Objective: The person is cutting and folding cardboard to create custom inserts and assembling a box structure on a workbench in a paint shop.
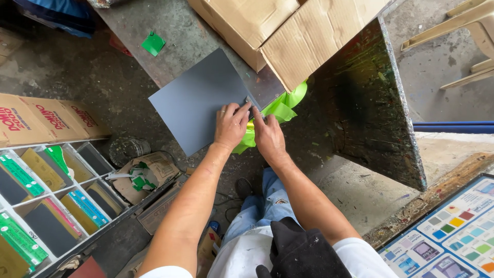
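Observation:
A flat grey panel (198, 100) lies on the edge of a stained workbench (180, 36), its lower part hanging past the rim. My left hand (231, 125) rests on the panel's right corner, fingertips pinching at the edge. My right hand (267, 135) sits just beside it, fingers also at that corner. A strip of bright green film (280, 107) trails from under both hands toward the right, and both hands appear to grip it where it meets the panel.
A brown cardboard box (288, 31) stands on the bench behind the panel. A green scrap (153, 43) lies further back. A rack of sandpaper packs (46, 201) is at the left, a colour chart (453, 237) at the lower right, a paint-spattered board (370, 98) on the right.

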